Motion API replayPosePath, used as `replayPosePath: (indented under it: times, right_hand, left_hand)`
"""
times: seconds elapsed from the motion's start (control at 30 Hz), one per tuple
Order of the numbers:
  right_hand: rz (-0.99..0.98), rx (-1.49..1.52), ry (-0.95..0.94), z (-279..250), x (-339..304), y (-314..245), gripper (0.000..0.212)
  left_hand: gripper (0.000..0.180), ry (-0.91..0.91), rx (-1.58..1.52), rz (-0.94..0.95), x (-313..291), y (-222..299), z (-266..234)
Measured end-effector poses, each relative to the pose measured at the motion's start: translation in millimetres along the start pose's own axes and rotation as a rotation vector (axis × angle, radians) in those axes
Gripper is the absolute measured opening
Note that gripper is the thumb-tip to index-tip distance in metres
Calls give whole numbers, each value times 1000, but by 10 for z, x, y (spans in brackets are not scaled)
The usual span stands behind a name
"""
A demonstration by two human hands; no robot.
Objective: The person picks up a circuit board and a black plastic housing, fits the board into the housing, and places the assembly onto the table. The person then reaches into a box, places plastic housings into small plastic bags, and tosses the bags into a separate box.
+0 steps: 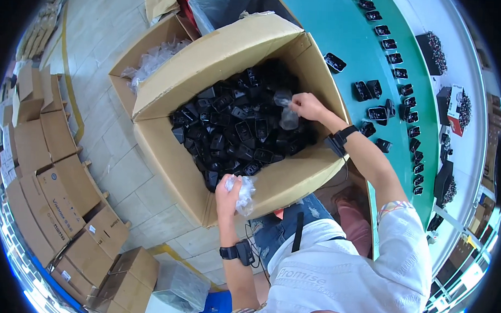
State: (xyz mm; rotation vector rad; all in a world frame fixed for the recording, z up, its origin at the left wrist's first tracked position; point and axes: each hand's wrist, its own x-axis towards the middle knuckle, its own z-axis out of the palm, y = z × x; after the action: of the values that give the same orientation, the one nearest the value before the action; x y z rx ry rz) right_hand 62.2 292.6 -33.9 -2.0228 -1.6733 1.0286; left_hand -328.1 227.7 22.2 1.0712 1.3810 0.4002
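Right hand (307, 107) pinches a clear plastic piece (289, 120) over the black housings (223, 136) in the big carton (164, 164) while the left hand (226, 196) grips a bunched plastic wad (246, 196) at the near edge, so gathering seems partway done, the pinched piece not yet joining the wad.

I distinguish, remotely: black plastic casings (243, 131); tan cardboard box (170, 160); translucent whitish plastic film (246, 197); green desk (343, 27); grey floor tiles (107, 82); yellow floor line (71, 89).
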Motion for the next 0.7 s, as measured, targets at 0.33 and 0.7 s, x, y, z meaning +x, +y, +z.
replayPosePath:
  times: [0.33, 0.7]
  right_hand:
    - [-539, -14, -238, 568, -885, -1676, 14]
    - [134, -733, -764, 680, 54, 517, 31]
  left_hand:
    - [50, -312, -929, -489, 684, -58, 574]
    - [49, 113, 550, 422, -191, 254, -73]
